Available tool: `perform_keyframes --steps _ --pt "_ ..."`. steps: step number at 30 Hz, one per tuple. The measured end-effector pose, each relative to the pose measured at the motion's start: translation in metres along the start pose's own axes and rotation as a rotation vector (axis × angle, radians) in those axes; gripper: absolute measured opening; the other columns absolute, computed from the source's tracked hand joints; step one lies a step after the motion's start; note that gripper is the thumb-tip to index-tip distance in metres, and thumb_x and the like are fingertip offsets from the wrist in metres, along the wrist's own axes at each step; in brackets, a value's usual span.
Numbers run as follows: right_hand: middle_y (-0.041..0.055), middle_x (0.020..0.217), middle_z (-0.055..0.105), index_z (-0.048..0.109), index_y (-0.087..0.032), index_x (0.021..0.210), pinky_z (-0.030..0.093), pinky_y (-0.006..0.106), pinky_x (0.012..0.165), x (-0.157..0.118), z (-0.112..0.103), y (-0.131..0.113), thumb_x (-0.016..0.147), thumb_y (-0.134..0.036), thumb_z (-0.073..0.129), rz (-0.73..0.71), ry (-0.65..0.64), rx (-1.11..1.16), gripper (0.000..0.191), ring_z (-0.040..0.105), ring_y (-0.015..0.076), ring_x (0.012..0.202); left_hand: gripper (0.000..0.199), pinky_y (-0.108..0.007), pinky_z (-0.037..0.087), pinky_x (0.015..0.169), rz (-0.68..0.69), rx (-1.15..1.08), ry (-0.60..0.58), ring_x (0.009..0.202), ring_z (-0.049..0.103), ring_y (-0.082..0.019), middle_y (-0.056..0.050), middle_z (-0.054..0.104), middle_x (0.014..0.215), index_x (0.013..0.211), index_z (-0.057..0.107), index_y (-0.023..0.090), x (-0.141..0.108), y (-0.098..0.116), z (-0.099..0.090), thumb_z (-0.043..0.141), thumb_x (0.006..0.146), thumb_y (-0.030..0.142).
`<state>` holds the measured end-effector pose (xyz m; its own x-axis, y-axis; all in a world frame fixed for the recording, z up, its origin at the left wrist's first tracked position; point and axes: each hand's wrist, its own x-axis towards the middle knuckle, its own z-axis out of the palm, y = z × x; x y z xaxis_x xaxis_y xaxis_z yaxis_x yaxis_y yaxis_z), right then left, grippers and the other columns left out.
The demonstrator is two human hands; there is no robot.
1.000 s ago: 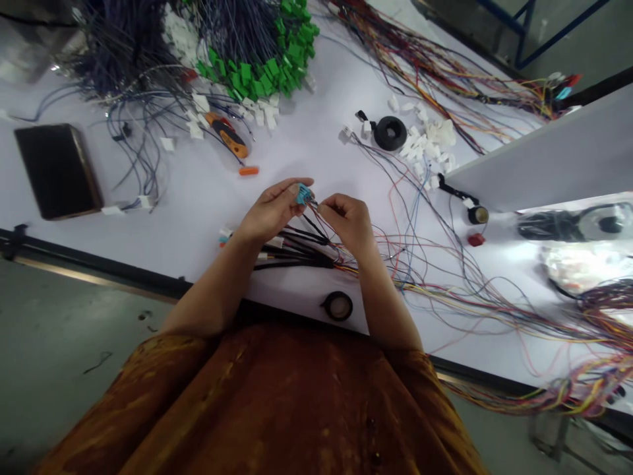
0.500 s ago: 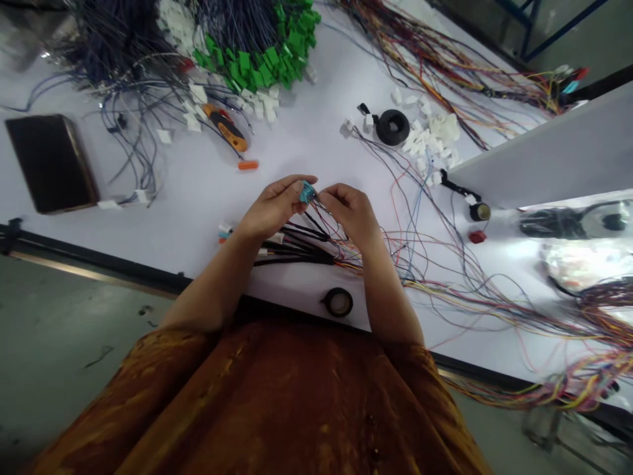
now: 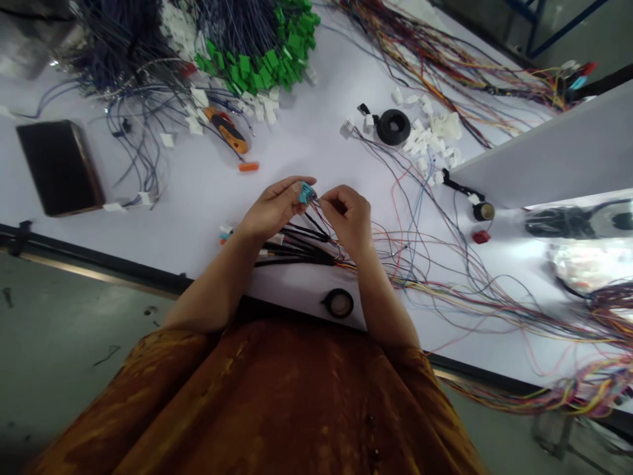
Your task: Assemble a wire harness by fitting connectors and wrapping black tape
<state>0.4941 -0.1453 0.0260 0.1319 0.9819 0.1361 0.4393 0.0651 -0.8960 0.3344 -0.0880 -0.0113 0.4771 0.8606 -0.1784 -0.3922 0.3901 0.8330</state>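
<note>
A small teal connector [image 3: 306,192] is pinched between the thumb and fingers of my left hand [image 3: 277,206]. Just to its right, my right hand [image 3: 350,214] is closed in a pinch on a thin wire [image 3: 319,201] at the connector's side; the wire's tip is too small to make out. Below both hands lies a wire harness with black-sleeved branches [image 3: 311,253], and thin coloured wires run from it toward the connector. White, teal and orange connector ends [image 3: 225,235] rest beside my left forearm.
A black tape roll [image 3: 339,303] lies near the table's front edge, another [image 3: 393,127] farther back by loose white connectors [image 3: 422,142]. An orange-black cutter [image 3: 226,130], an orange piece [image 3: 248,167], a dark flat device [image 3: 60,168] and green connectors [image 3: 262,66] lie left. Loose wires [image 3: 469,290] spread right.
My right hand has shifted slightly, with its fingertips still close to the connector. My left hand keeps hold of the teal connector in nearly the same place. The view has turned a little.
</note>
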Motion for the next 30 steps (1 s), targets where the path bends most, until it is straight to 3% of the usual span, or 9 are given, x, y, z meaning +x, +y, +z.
perform_keyframes --steps 10,16,20,25,28,30 --pt "-0.0025 0.072 0.054 0.054 -0.021 0.073 0.04 0.027 0.067 -0.002 0.008 0.011 0.09 -0.019 0.057 -0.047 0.037 -0.048 0.017 0.049 0.0107 0.068 0.036 -0.021 0.05 0.068 0.158 0.238 -0.061 0.071 0.057 -0.01 -0.002 0.064 0.082 0.11 0.075 0.021 0.002 -0.012 -0.005 0.074 0.087 0.049" --pt "-0.0013 0.074 0.057 0.055 -0.02 0.074 0.041 0.028 0.07 -0.001 0.004 0.005 0.092 -0.024 0.058 -0.042 0.034 -0.079 0.019 0.049 0.0112 0.07 0.029 -0.02 0.05 0.065 0.219 0.176 -0.011 0.069 0.057 -0.009 -0.001 0.063 0.084 0.105 0.071 0.022 0.001 -0.017 0.005 0.071 0.09 0.047" --pt "-0.0017 0.068 0.056 0.06 -0.019 0.076 0.039 0.027 0.065 -0.003 -0.026 0.01 0.095 -0.03 0.055 0.048 -0.035 -0.079 0.023 0.047 0.0105 0.065 0.018 -0.023 0.055 0.072 0.167 0.028 0.06 0.074 0.062 -0.011 -0.002 0.065 0.084 0.097 0.066 0.022 0.0 -0.014 0.012 0.065 0.095 0.04" --pt "0.0008 0.072 0.062 0.069 -0.017 0.086 0.04 0.027 0.064 -0.017 -0.077 0.039 0.095 -0.033 0.054 0.2 -0.114 -0.24 0.024 0.053 0.0123 0.064 0.026 -0.027 0.058 0.069 0.104 0.031 0.126 0.05 0.049 -0.01 0.002 0.056 0.064 0.082 0.062 0.021 -0.001 -0.012 0.018 0.05 0.1 0.034" --pt "0.0025 0.076 0.067 0.071 -0.016 0.082 0.043 0.028 0.069 -0.024 -0.088 0.052 0.089 -0.021 0.058 0.24 -0.182 -0.361 0.016 0.058 0.0143 0.069 0.036 -0.026 0.057 0.065 0.031 0.052 0.136 0.045 0.043 -0.009 0.003 0.049 0.055 0.071 0.058 0.021 -0.002 -0.013 0.02 0.048 0.1 0.039" --pt "0.0043 0.083 0.07 0.073 -0.016 0.081 0.044 0.029 0.075 -0.025 -0.087 0.052 0.087 -0.018 0.059 0.169 -0.151 -0.403 0.014 0.06 0.0157 0.077 0.04 -0.026 0.058 0.065 -0.018 0.073 0.117 0.045 0.043 -0.009 0.003 0.046 0.053 0.067 0.056 0.021 -0.002 -0.013 0.02 0.051 0.098 0.045"
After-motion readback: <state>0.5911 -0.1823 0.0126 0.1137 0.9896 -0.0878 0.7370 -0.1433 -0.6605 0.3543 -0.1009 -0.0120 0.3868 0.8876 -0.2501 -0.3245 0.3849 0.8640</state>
